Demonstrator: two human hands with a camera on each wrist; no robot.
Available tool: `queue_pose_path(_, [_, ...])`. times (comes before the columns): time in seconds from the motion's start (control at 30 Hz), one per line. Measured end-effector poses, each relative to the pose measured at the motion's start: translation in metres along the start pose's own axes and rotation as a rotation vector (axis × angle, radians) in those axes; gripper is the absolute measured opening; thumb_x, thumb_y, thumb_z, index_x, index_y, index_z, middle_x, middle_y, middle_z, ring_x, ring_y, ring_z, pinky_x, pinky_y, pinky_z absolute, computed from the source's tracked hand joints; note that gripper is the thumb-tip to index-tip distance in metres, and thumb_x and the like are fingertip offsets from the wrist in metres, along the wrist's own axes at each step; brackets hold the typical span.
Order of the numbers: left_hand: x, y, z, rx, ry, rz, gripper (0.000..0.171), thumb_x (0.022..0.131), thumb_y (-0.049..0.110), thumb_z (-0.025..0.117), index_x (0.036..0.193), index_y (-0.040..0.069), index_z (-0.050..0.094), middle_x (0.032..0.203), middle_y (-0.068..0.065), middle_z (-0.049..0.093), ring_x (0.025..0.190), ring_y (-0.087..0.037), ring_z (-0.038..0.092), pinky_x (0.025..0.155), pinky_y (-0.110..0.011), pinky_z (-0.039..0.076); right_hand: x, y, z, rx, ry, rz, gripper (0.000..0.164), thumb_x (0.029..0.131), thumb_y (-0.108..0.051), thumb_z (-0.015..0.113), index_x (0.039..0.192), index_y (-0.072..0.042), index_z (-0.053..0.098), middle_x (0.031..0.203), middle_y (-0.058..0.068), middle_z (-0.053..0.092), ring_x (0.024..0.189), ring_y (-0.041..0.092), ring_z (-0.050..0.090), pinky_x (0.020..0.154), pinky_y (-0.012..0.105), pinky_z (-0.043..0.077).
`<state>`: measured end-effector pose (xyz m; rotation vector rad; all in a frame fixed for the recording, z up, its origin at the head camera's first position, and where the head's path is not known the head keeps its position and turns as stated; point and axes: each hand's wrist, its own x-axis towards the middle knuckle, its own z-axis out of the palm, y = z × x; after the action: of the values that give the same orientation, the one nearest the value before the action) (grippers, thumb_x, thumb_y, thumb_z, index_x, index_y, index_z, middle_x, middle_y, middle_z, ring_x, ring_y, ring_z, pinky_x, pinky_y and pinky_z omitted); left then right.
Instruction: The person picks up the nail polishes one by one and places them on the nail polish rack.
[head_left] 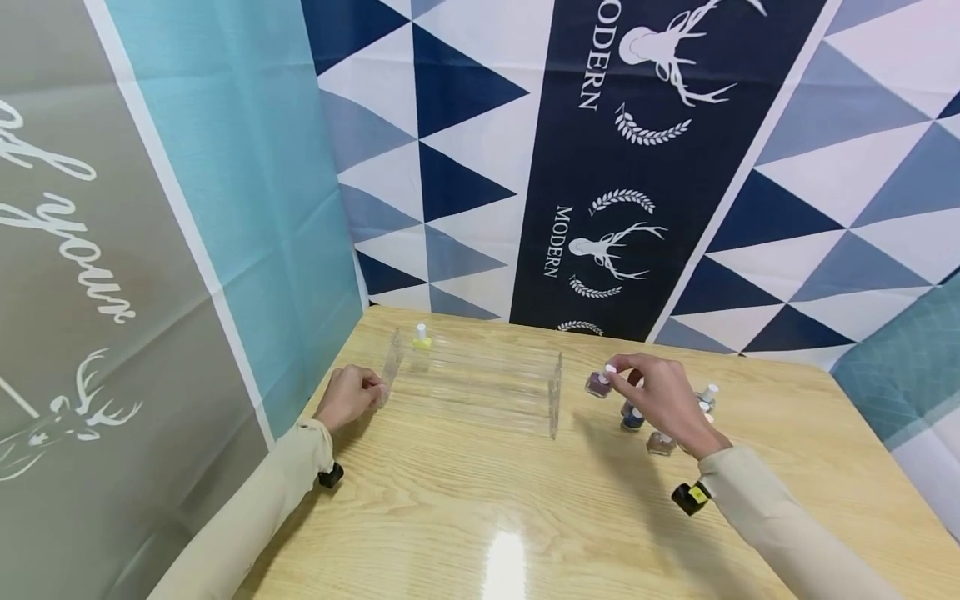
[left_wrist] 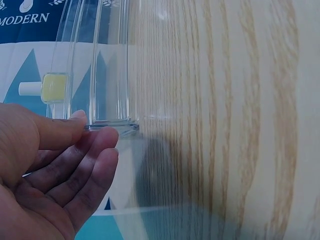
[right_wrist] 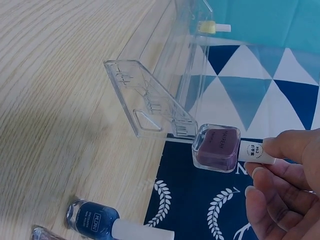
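A clear tiered plastic display rack (head_left: 480, 383) stands on the wooden table. My left hand (head_left: 351, 397) pinches the rack's left end panel between thumb and fingers, as the left wrist view shows closely. With thumb and fingertips my right hand (head_left: 660, 396) pinches the white cap of a purple nail polish bottle (right_wrist: 218, 148), held up just right of the rack. A yellow nail polish bottle (head_left: 422, 341) with a white cap sits upright at the rack's back left. Below my right hand stands a dark blue nail polish bottle (right_wrist: 94, 219).
Several more nail polish bottles, among them a brownish one (head_left: 661, 443), are grouped under and behind my right hand, which partly hides them. A patterned curtain (head_left: 465, 167) hangs along the table's back edge, and another (head_left: 247, 208) runs along the left side.
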<state>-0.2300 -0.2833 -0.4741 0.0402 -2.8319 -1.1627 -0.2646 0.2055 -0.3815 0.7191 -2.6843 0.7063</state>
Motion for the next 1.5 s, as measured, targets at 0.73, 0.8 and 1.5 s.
queue_pose_path(0.73, [0.001,0.006,0.001,0.027,0.010,-0.001,0.015,0.100,0.009,0.069,0.090,0.003,0.079,0.072,-0.004,0.071,0.060,-0.014,0.060,0.053,-0.032,0.049,0.012,-0.012,0.010,0.006,-0.004,-0.017,0.016,0.099,-0.020,0.072,0.107,-0.008,0.078,0.095,0.004,0.076,0.071,0.016,0.062,0.059,0.031,0.045])
queue_pose_path(0.8, [0.001,0.006,0.001,0.028,0.013,-0.006,0.014,0.099,0.009,0.070,0.090,0.003,0.079,0.072,-0.004,0.071,0.061,-0.014,0.061,0.054,-0.032,0.049,0.013,-0.013,0.011,0.012,-0.005,-0.015,0.016,0.099,-0.020,0.072,0.107,-0.007,0.078,0.095,0.004,0.077,0.071,0.015,0.062,0.058,0.030,0.045])
queue_pose_path(1.5, [-0.003,0.008,0.002,0.008,0.007,-0.017,0.015,0.100,0.007,0.068,0.090,0.003,0.078,0.070,-0.004,0.069,0.058,-0.016,0.057,0.051,-0.032,0.047,0.025,-0.023,0.017,0.025,0.020,-0.038,0.016,0.098,-0.021,0.073,0.104,-0.007,0.079,0.093,0.004,0.077,0.068,0.014,0.062,0.055,0.029,0.042])
